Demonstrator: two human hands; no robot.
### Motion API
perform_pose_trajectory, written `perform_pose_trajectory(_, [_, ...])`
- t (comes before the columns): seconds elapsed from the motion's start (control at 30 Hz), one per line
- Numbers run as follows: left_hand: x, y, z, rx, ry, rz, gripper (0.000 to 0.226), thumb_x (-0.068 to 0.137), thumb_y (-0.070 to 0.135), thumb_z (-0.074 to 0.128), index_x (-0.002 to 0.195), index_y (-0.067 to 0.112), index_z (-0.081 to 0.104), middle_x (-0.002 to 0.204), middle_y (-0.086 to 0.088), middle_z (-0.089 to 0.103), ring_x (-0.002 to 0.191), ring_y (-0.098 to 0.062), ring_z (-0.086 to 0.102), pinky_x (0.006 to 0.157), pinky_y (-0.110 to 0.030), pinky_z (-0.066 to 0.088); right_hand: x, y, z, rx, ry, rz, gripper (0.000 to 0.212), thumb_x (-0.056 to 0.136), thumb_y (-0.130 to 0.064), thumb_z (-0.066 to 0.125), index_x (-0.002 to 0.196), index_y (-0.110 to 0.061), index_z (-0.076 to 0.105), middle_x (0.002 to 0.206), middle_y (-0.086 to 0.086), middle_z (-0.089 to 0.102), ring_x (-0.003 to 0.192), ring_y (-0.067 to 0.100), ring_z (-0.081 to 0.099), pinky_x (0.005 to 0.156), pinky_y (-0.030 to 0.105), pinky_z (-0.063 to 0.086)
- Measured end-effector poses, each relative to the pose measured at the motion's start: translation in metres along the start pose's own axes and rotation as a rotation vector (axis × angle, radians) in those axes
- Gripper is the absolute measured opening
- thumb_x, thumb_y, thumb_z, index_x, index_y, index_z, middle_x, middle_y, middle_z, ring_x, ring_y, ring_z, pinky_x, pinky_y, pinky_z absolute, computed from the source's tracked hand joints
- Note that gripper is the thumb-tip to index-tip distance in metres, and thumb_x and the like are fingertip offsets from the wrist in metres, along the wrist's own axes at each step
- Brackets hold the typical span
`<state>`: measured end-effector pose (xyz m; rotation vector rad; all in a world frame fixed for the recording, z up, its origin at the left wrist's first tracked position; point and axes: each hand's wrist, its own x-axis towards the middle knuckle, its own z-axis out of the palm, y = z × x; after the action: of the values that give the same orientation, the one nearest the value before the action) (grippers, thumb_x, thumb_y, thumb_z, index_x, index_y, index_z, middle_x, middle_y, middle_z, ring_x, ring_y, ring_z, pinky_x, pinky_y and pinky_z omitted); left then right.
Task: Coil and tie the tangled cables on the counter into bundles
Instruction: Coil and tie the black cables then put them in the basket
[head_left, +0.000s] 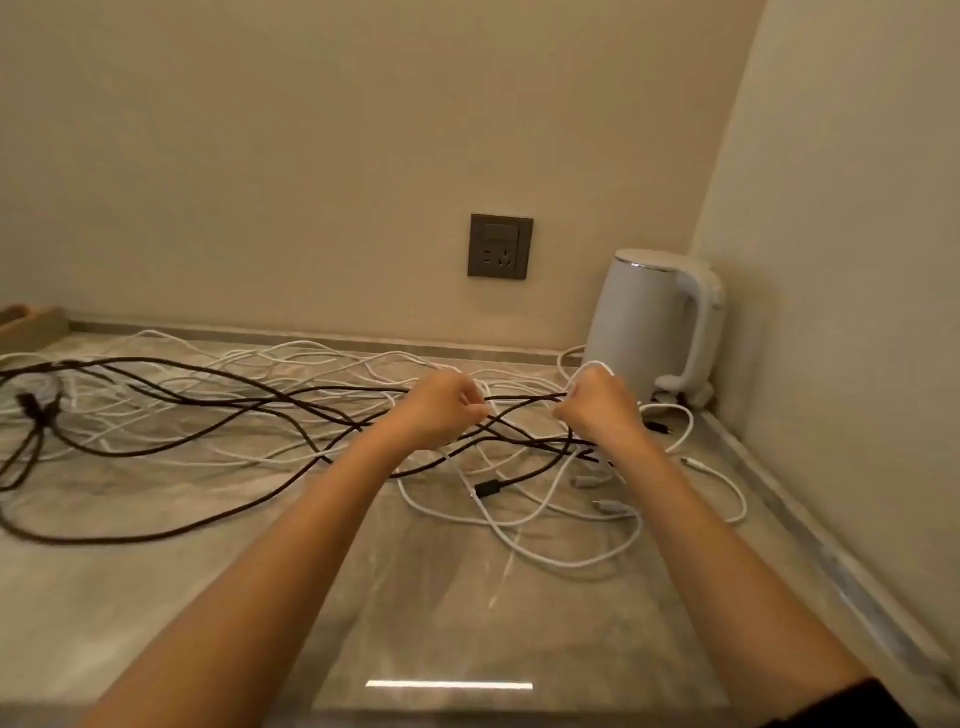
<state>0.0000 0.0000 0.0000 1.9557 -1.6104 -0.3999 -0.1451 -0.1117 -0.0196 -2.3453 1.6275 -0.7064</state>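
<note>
A tangle of dark brown cables (171, 415) and thin white cables (545, 530) sprawls across the marble counter (467, 613). My left hand (441, 410) is closed on a dark cable and a white one above the tangle's right part. My right hand (597, 405) is closed a little to the right, holding a white cable loop that sticks up over its knuckles, and a dark strand stretches taut between the two hands. Loose plug ends (488, 488) lie below the hands.
A white electric kettle (654, 327) stands in the back right corner, close behind my right hand. A dark wall socket (500, 246) sits on the back wall. A wooden tray edge (31, 325) shows at the far left. The side wall runs along the counter's right edge.
</note>
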Motion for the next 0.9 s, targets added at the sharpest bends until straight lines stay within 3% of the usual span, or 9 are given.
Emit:
perform_pose_trajectory(0.13, [0.002,0.003,0.001,-0.034,0.066,0.006,0.020,0.092,0.016,0.054,0.106,0.006,0.064,0.105,-0.010,0.064,0.087,-0.018,0.056,0.082,-0.031,0.048,-0.003,0.001,-0.003,0.115,-0.005,0.011,0.012,0.083,-0.011,0.066,0.075,-0.003,0.069,0.083,0.010,0.066,0.077,0.022,0.061,0.065,0.025,0.042])
perform_pose_trajectory(0.27, [0.009,0.006,0.002,0.031,0.205,0.106,0.044,0.095,0.020,0.051,0.136,0.009,0.042,0.139,-0.009,0.045,0.129,-0.021,0.039,0.104,-0.029,0.028,-0.009,-0.017,-0.020,0.691,-0.008,-0.067,0.009,0.085,-0.005,0.065,0.093,-0.005,0.070,0.063,0.004,0.063,0.053,0.011,0.060,0.061,0.023,0.052])
perform_pose_trajectory(0.37, [0.011,0.010,-0.004,0.085,0.271,0.182,0.051,0.095,0.027,0.047,0.143,0.016,0.032,0.148,-0.003,0.033,0.140,-0.018,0.020,0.114,-0.038,0.018,-0.010,-0.029,-0.035,0.915,-0.047,-0.141,0.015,0.088,-0.004,0.062,0.102,-0.002,0.068,0.066,0.006,0.063,0.046,0.004,0.054,0.051,0.015,0.048])
perform_pose_trajectory(0.43, [0.016,0.011,-0.012,0.073,0.332,0.207,0.044,0.095,0.028,0.047,0.137,0.017,0.041,0.138,-0.004,0.045,0.130,-0.019,0.035,0.111,-0.043,0.023,-0.010,-0.038,-0.046,0.945,-0.058,-0.213,0.016,0.089,-0.007,0.061,0.102,-0.002,0.069,0.066,0.004,0.064,0.046,-0.001,0.049,0.051,0.011,0.042])
perform_pose_trajectory(0.5, [0.020,0.012,-0.023,0.053,0.424,0.248,0.027,0.095,0.028,0.048,0.116,0.014,0.058,0.108,-0.006,0.055,0.099,-0.018,0.048,0.093,-0.035,0.037,-0.004,-0.045,-0.053,0.959,-0.055,-0.285,0.015,0.090,-0.010,0.059,0.099,-0.005,0.070,0.064,-0.001,0.064,0.048,-0.006,0.049,0.057,0.010,0.037])
perform_pose_trajectory(0.57, [0.026,0.013,-0.033,-0.032,0.481,0.292,0.022,0.095,0.027,0.047,0.089,0.012,0.062,0.085,-0.003,0.051,0.079,-0.017,0.047,0.069,-0.029,0.036,0.004,-0.053,-0.057,0.991,-0.066,-0.329,0.015,0.093,-0.016,0.056,0.092,-0.011,0.071,0.060,-0.005,0.062,0.050,-0.007,0.050,0.062,0.014,0.035])
perform_pose_trajectory(0.63, [0.032,0.014,-0.039,-0.094,0.559,0.303,0.028,0.095,0.025,0.048,0.079,0.009,0.062,0.075,-0.001,0.052,0.070,-0.017,0.048,0.062,-0.026,0.034,0.012,-0.060,-0.058,1.052,-0.143,-0.300,0.029,0.098,-0.028,0.049,0.085,-0.011,0.069,0.053,-0.003,0.054,0.045,0.000,0.044,0.055,0.015,0.033])
perform_pose_trajectory(0.77, [0.043,0.004,-0.042,-0.276,0.729,0.172,0.028,0.096,0.025,0.048,0.077,0.011,0.065,0.061,0.000,0.054,0.057,-0.011,0.046,0.057,-0.023,0.034,0.021,-0.067,-0.051,1.250,-0.517,-0.141,0.056,0.097,-0.053,0.032,0.073,-0.008,0.057,0.040,-0.006,0.034,0.035,0.005,0.024,0.039,0.017,0.022])
perform_pose_trajectory(0.9, [0.053,-0.014,-0.036,-0.361,0.781,0.073,0.023,0.097,0.021,0.045,0.086,0.013,0.063,0.056,0.002,0.054,0.048,-0.009,0.047,0.052,-0.024,0.038,0.022,-0.067,-0.024,1.533,-0.918,-0.091,0.069,0.093,-0.062,0.023,0.061,-0.010,0.053,0.036,-0.008,0.029,0.031,0.004,0.023,0.034,0.015,0.018])
